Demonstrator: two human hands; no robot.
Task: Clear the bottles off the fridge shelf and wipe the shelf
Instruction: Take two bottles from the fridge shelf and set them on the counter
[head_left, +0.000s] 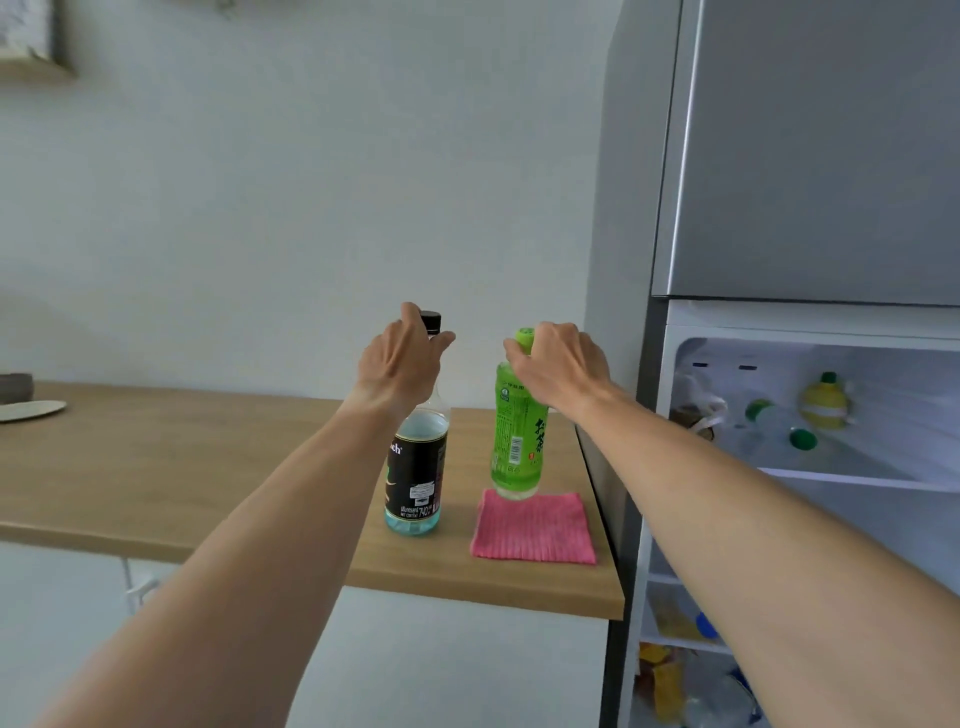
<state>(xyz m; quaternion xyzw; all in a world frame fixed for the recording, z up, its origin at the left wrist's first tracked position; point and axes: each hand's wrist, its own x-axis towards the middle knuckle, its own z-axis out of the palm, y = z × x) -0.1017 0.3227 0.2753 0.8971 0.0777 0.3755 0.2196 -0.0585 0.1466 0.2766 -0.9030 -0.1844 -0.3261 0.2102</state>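
Head view: grey open fridge (810, 156) at right, its white shelf (857, 480) holding more bottles, unwiped; wooden counter (208, 467) mid-frame; pink cloth (535, 530); left hand (402, 358) grips black-labelled clear bottle (415, 467); right hand (558, 366) grips green tea bottle (519, 441) above cloth.

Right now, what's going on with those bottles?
Left hand grips black-label bottle. Right hand holds green bottle over pink cloth.

Two bottles (415, 467) on counter (208, 467), cloth (535, 530) right, fridge (805, 415) beyond
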